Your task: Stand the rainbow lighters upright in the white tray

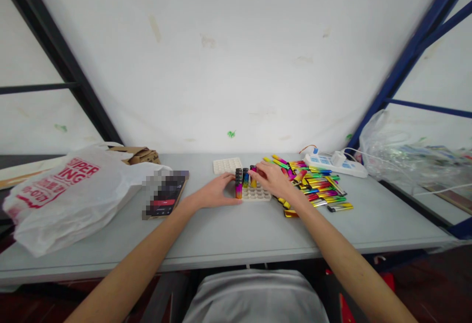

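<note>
A white tray with rows of holes (257, 195) lies on the table in front of me, with several shiny lighters (239, 184) standing upright along its left part. My left hand (216, 190) curves round the tray's left end, thumb at the near corner and fingers farther back. My right hand (273, 178) is over the tray, its fingertips closed on the top of an upright gold and purple lighter (253, 178). The right fingers partly hide the tray's far side. A heap of loose metallic lighters (317, 185) lies just right of the tray.
Behind the tray is another white holed tray (226, 165). A phone (167, 195), partly pixelated, and a white plastic bag (73, 190) lie to the left. A power strip (337, 164) with cables sits behind the heap. The table's front edge (236, 264) runs near my lap.
</note>
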`<state>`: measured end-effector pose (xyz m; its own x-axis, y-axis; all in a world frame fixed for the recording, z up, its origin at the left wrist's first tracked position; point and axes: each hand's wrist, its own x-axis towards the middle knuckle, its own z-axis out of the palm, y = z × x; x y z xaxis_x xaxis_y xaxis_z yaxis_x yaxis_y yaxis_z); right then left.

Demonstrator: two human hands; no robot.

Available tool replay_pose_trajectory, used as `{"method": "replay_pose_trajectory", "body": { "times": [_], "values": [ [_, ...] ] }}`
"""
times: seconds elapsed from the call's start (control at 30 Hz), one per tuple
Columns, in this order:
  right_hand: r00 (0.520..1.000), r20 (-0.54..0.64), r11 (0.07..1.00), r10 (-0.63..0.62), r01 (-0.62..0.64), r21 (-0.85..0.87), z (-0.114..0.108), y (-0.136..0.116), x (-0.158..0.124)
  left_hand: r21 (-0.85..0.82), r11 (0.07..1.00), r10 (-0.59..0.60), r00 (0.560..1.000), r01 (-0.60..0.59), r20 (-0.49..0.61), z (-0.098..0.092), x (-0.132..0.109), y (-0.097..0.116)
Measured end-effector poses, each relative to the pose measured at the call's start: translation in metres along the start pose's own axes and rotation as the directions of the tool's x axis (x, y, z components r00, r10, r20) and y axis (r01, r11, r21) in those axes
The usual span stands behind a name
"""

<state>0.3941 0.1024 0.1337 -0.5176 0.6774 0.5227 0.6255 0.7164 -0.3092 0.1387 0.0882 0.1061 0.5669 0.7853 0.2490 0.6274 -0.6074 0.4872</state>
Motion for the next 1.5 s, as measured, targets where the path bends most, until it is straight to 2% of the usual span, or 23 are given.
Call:
{"method": "replay_pose_trajectory", "body": {
  "times": [0.17,0.27,0.4,0.57,0.63,0.73,0.87,0.97,1.07,1.23,1.37,1.43,1.5],
  "values": [
    [0.989,0.136,0.984,0.060,-0.081,0.157,-0.001,0.000,-0.002,-0.004,1.000,0.002,1.000,-0.002,-0.011,0.000,-0.001,0.000],
    [0.977,0.206,0.976,0.048,-0.090,0.197,0.002,0.001,-0.002,-0.002,1.000,0.005,1.000,-0.005,-0.003,0.000,-0.001,0.000],
    [0.976,0.217,0.990,0.009,-0.039,0.135,0.009,0.002,0.000,-0.014,1.000,0.006,1.000,-0.006,0.009,0.000,0.000,0.000],
    [0.979,0.194,0.998,0.062,-0.066,0.015,0.014,-0.003,0.002,-0.011,1.000,-0.001,1.000,0.001,0.011,0.000,0.001,-0.001],
    [0.976,0.214,0.995,0.048,-0.064,0.073,0.007,-0.001,0.002,-0.010,1.000,-0.001,1.000,0.001,0.010,0.000,0.001,-0.001],
    [0.977,0.207,0.979,0.057,-0.096,0.181,-0.015,0.011,0.000,-0.006,1.000,-0.002,1.000,0.002,0.004,0.000,0.001,-0.001],
    [0.974,0.030,0.955,0.224,-0.226,0.194,-0.055,0.037,-0.006,-0.006,1.000,-0.001,1.000,0.001,-0.001,-0.001,0.001,-0.001],
    [0.973,0.116,0.968,0.198,-0.213,0.131,-0.075,0.054,-0.016,0.000,1.000,-0.009,1.000,0.009,0.001,-0.001,0.001,0.000],
    [0.961,0.246,0.989,0.124,-0.140,0.048,-0.081,0.060,-0.030,0.008,1.000,-0.012,1.000,0.012,0.005,-0.002,0.001,0.001],
    [0.926,0.372,0.997,0.071,-0.078,0.003,-0.089,0.048,-0.050,-0.006,1.000,-0.006,1.000,0.006,-0.010,-0.002,0.001,0.001],
    [0.871,0.489,0.999,0.045,-0.040,-0.022,-0.091,0.038,-0.066,-0.005,1.000,-0.008,1.000,0.008,0.001,-0.002,0.001,0.001],
    [0.862,0.501,0.996,0.072,-0.037,-0.081,-0.088,0.037,-0.074,-0.002,1.000,-0.014,1.000,0.014,0.008,-0.002,0.001,0.001],
    [0.876,0.473,0.990,0.092,-0.029,-0.139,-0.083,0.038,-0.081,-0.004,1.000,-0.017,1.000,0.017,0.003,-0.002,0.001,0.001]
  ]
}}
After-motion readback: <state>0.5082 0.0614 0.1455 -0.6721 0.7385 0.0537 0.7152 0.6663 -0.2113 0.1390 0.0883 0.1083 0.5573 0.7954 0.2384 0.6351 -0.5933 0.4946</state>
